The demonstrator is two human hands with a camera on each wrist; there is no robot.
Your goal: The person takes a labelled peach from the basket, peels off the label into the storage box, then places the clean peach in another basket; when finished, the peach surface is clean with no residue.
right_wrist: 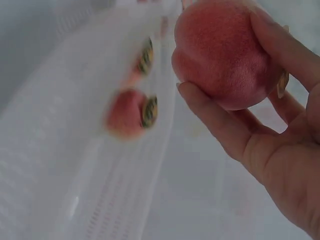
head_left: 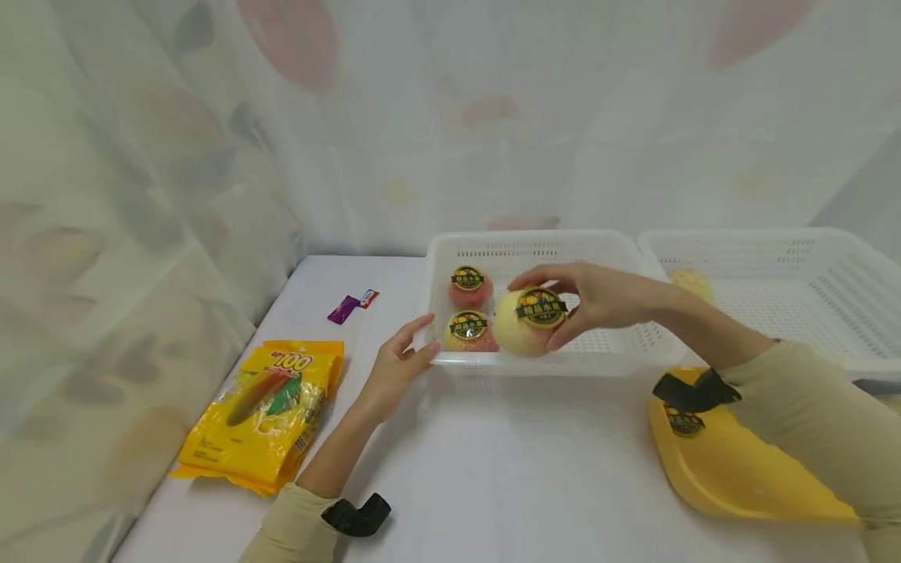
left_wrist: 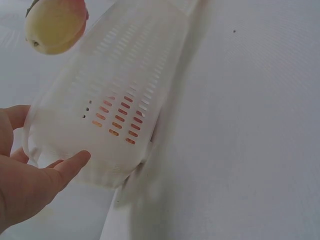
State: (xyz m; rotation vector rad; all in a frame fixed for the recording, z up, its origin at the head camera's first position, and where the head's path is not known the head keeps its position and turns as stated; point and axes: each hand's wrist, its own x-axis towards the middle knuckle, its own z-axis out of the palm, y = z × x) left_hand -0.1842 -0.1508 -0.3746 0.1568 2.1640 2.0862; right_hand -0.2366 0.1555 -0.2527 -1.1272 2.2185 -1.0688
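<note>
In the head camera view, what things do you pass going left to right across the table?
Yellow snack bag → purple candy wrapper → left hand on the near basket → peach gripped by the right hand → yellow tray → second white basket.

Two peaches (head_left: 469, 309) in left basket (head_left: 535, 244); second basket (head_left: 774, 238) right; snack bag (head_left: 263, 410) left; tray (head_left: 732, 469) front-right.

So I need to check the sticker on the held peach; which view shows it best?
The head view: the peach faces up, its sticker plain, in the right hand. The right wrist view shows only the sticker's edge; the left wrist view none.
</note>
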